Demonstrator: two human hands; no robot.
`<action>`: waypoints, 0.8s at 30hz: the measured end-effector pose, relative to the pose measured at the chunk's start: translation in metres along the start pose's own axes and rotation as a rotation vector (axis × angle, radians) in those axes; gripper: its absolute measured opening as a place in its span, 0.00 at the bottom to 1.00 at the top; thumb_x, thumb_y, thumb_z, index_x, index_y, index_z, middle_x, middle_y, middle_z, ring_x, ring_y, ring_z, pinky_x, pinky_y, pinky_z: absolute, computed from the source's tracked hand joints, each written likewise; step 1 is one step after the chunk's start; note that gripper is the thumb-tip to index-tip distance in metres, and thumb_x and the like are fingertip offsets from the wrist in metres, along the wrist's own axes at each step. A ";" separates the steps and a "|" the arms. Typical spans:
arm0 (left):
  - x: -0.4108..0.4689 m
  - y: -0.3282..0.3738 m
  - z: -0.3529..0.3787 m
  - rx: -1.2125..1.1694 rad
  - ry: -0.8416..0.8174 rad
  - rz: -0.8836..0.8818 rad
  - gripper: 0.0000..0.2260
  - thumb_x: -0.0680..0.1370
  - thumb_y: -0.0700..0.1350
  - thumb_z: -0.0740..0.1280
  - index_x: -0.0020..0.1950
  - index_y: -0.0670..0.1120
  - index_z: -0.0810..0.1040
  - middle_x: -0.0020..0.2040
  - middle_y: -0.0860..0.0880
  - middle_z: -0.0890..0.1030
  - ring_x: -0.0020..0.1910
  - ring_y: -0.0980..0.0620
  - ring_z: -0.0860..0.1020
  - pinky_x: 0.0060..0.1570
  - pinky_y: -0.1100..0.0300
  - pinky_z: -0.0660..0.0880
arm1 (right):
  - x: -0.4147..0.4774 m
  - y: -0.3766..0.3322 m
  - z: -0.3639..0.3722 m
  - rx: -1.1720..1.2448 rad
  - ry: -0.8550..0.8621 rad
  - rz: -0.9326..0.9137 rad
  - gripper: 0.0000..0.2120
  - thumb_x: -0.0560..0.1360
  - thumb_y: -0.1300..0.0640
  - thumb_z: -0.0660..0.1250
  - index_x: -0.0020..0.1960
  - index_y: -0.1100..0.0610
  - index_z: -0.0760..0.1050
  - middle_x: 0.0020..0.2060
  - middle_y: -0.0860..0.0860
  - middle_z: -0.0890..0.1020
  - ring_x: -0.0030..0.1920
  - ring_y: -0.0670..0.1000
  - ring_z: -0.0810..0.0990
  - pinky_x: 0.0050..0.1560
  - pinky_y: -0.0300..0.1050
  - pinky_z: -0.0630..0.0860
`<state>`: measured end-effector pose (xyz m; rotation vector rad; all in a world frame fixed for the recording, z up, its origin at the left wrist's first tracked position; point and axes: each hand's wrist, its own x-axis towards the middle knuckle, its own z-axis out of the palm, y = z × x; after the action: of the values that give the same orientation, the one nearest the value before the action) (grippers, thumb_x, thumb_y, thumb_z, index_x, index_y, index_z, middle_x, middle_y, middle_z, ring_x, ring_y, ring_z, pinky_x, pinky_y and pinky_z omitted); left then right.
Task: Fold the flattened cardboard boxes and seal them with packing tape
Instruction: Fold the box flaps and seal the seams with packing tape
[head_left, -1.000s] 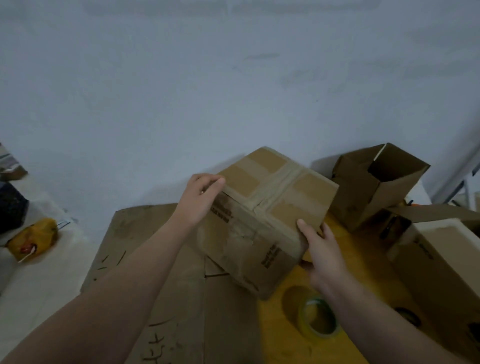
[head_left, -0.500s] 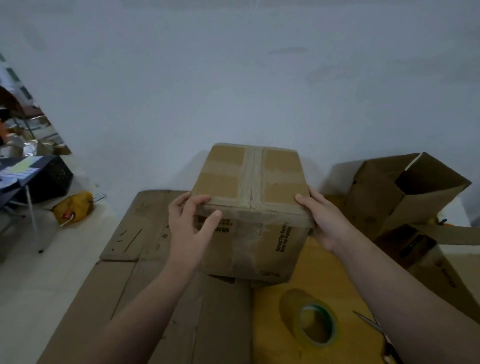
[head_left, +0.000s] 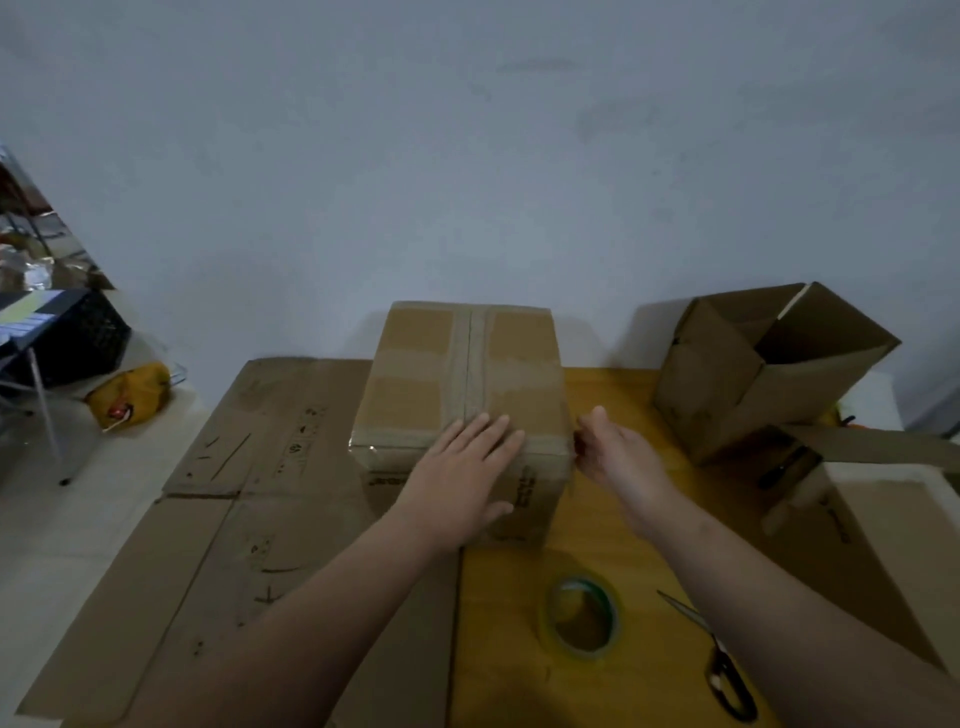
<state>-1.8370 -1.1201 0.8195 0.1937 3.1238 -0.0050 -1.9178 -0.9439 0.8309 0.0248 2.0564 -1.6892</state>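
Nearest, a black-handled pair of scissors (head_left: 722, 670) and a green-rimmed roll of clear packing tape (head_left: 583, 618) are lying on the yellow wooden counter (head_left: 519, 571), just in front of the person. Beyond them, the left hand (head_left: 462, 470) is pressing flat, fingers (head_left: 488, 431) spread, over the near top edge of the closed, taped brown cardboard box (head_left: 415, 395), while the right hand (head_left: 615, 452) is curling loosely at the box's right corner, gripping nothing visible. The box is sitting at the counter's middle, partly on large flattened brown cardboard sheets (head_left: 249, 467). It is probably light, empty and stiff at its edges, with glossy tape that could slip; holding opposite side walls seems safest. Farther right, an open brown carton (head_left: 727, 374) is leaning against the wall.
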 end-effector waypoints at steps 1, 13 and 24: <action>0.005 0.009 0.001 -0.007 -0.002 0.010 0.34 0.80 0.58 0.58 0.79 0.52 0.44 0.79 0.52 0.44 0.77 0.52 0.42 0.73 0.56 0.37 | -0.006 0.005 0.001 0.085 -0.014 0.022 0.24 0.83 0.48 0.53 0.72 0.62 0.66 0.67 0.56 0.73 0.64 0.55 0.74 0.64 0.46 0.71; 0.017 0.026 0.012 -0.036 0.078 0.004 0.32 0.81 0.52 0.59 0.79 0.50 0.44 0.79 0.54 0.46 0.77 0.55 0.45 0.74 0.61 0.40 | -0.003 0.045 0.012 0.029 -0.185 -0.120 0.18 0.83 0.63 0.56 0.70 0.53 0.69 0.57 0.44 0.76 0.59 0.48 0.75 0.63 0.42 0.73; 0.017 0.021 0.007 -0.051 0.051 0.039 0.33 0.81 0.50 0.61 0.79 0.50 0.44 0.79 0.53 0.46 0.77 0.55 0.45 0.73 0.62 0.39 | 0.015 0.052 -0.006 -0.425 -0.021 -0.494 0.15 0.76 0.66 0.67 0.48 0.49 0.66 0.42 0.44 0.74 0.43 0.42 0.74 0.39 0.30 0.70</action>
<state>-1.8513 -1.0969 0.8123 0.2579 3.1662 0.0805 -1.9173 -0.9303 0.7781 -0.6837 2.5028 -1.4467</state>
